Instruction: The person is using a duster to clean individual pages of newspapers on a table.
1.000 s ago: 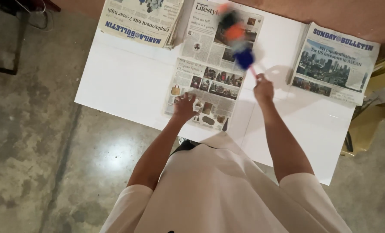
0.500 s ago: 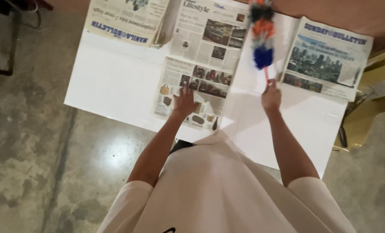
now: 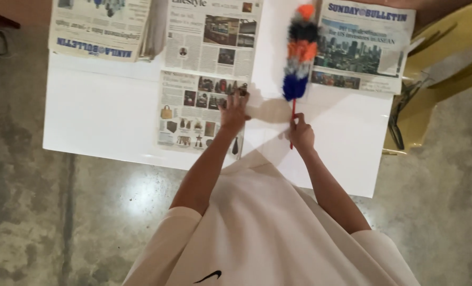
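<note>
A white counter (image 3: 103, 116) is being viewed from above, from a camera worn on the head of a person in a pale short-sleeved shirt. Both bare arms are being stretched forward over the counter.

A feather duster (image 3: 298, 58) is being held in the right hand (image 3: 301, 133), which is closed around the lower end of its thin red handle. The duster is being pointed away from the person, nearly straight up in the picture, so that its fluffy head is lying well beyond the hand. The head is banded in colours: blue nearest the hand, then grey, orange, dark and orange again at the tip. It is being held over the bare white strip between two newspapers, with its right edge just beside the newspaper on the right (image 3: 364, 45).

The left hand (image 3: 234, 110) is being pressed flat, fingers spread wide, on the lower right corner of an open newspaper in the middle (image 3: 204, 69). Nothing is being gripped by it. It is lying a little to the left of the duster's handle, apart from it.

A third, folded newspaper (image 3: 101, 26) is lying at the far left of the counter. A yellow chair (image 3: 442, 58) is standing beside the counter's right edge. Grey concrete floor (image 3: 29, 212) is being shown around everything.
</note>
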